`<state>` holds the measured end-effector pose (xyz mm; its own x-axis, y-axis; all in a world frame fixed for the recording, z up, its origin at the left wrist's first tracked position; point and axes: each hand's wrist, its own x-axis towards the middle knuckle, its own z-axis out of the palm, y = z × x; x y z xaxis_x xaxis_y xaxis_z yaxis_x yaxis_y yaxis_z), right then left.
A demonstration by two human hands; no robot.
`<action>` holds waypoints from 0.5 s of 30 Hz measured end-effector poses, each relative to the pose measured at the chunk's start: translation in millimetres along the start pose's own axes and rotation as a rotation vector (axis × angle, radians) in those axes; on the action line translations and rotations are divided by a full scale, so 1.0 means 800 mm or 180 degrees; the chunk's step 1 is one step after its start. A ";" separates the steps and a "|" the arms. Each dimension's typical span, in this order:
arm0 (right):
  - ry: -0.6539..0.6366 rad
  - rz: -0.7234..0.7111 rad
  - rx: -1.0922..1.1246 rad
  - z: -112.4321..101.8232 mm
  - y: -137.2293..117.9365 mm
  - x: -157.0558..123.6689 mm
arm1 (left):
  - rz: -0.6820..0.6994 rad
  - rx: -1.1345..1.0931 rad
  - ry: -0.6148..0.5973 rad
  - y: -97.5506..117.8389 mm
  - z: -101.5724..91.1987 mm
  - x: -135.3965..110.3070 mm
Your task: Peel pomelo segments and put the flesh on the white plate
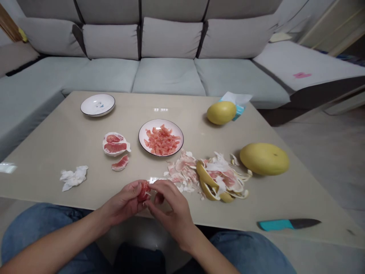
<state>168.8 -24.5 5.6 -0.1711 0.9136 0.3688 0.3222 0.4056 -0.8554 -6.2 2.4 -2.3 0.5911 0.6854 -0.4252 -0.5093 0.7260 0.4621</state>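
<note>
Your left hand [127, 202] grasps a peeled red citrus segment [143, 191]; your right hand [170, 201] fingers its edge, can't tell if pinching.

Lower ctr: pulp piece [144, 191] deep red. Ctr: flesh bits [162, 140] pinkish-red, plate [143, 134] white w/ dk rim. Upper L: 2nd plate [92, 107] same, + bluish print. R side: front fruit [264, 159] yellow. Lower R: knife [288, 224] teal hdl, blackish blade. Tabletop [57, 152] beige.

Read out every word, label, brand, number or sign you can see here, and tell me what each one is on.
No readable text anywhere.
Far-left plate: small printed marks, too small to make out.
Blue tissue pack: any print is too blurred to read.
</note>
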 end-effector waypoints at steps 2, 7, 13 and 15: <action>0.0104 -0.0135 -0.0062 0.001 0.002 -0.001 | -0.0011 -0.0023 -0.0019 0.000 0.001 -0.001; 0.0197 -0.0291 -0.0213 -0.002 0.000 -0.004 | -0.0009 0.0033 -0.0061 -0.001 0.003 -0.002; 0.0067 -0.0176 -0.0261 -0.002 -0.002 -0.004 | 0.0201 0.0226 0.0002 -0.002 -0.001 -0.001; 0.0074 -0.0162 -0.0250 -0.001 -0.002 -0.004 | 0.0247 0.0240 0.0025 -0.002 -0.001 -0.001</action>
<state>169.5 -28.0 6.3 -0.1677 0.8918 0.4201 0.3858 0.4516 -0.8045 -6.5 0.7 -3.5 0.5466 0.7400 -0.3919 -0.5046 0.6646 0.5511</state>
